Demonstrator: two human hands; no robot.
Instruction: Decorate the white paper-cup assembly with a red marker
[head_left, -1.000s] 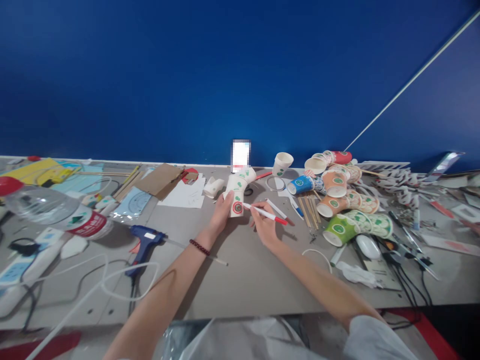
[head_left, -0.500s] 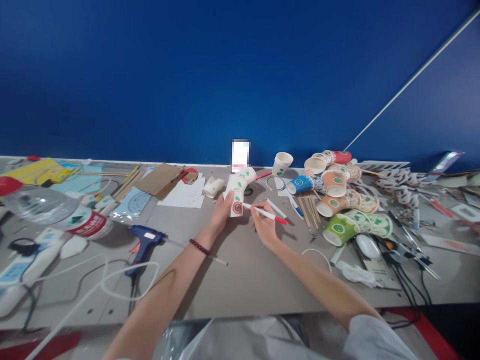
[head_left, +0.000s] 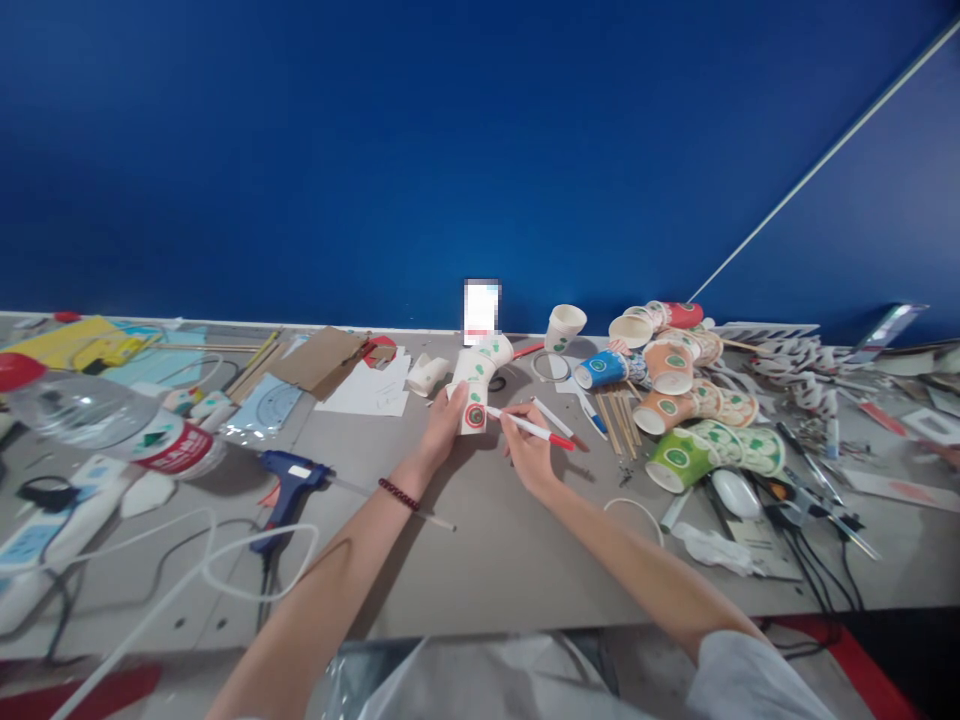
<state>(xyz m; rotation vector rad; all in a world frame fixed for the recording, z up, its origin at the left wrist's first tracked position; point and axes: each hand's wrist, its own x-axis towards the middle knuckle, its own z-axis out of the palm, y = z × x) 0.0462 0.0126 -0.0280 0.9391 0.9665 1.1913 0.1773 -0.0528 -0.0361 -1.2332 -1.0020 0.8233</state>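
Observation:
My left hand (head_left: 444,425) is closed round a stack of paper cups (head_left: 474,385), white with green leaf prints, joined in a bent row. A round red mark with a dark centre shows on the cup side nearest me. In my right hand (head_left: 527,450) is a white marker pen (head_left: 531,427) with a red end, its tip touching or very close to the red mark. Behind the cups a bright phone screen (head_left: 481,310) leans on the wall. A single paper cup (head_left: 564,328) stands to the right, and a cut cup piece (head_left: 429,374) lies left.
Several coloured paper cups (head_left: 679,460) lie in rows at right, beside wooden sticks (head_left: 619,422) and a white mouse (head_left: 736,493). At left are a blue glue gun (head_left: 289,490), a water bottle (head_left: 112,420), a power strip (head_left: 56,540) and cardboard (head_left: 319,362). A loose white cable (head_left: 206,560) crosses the front left.

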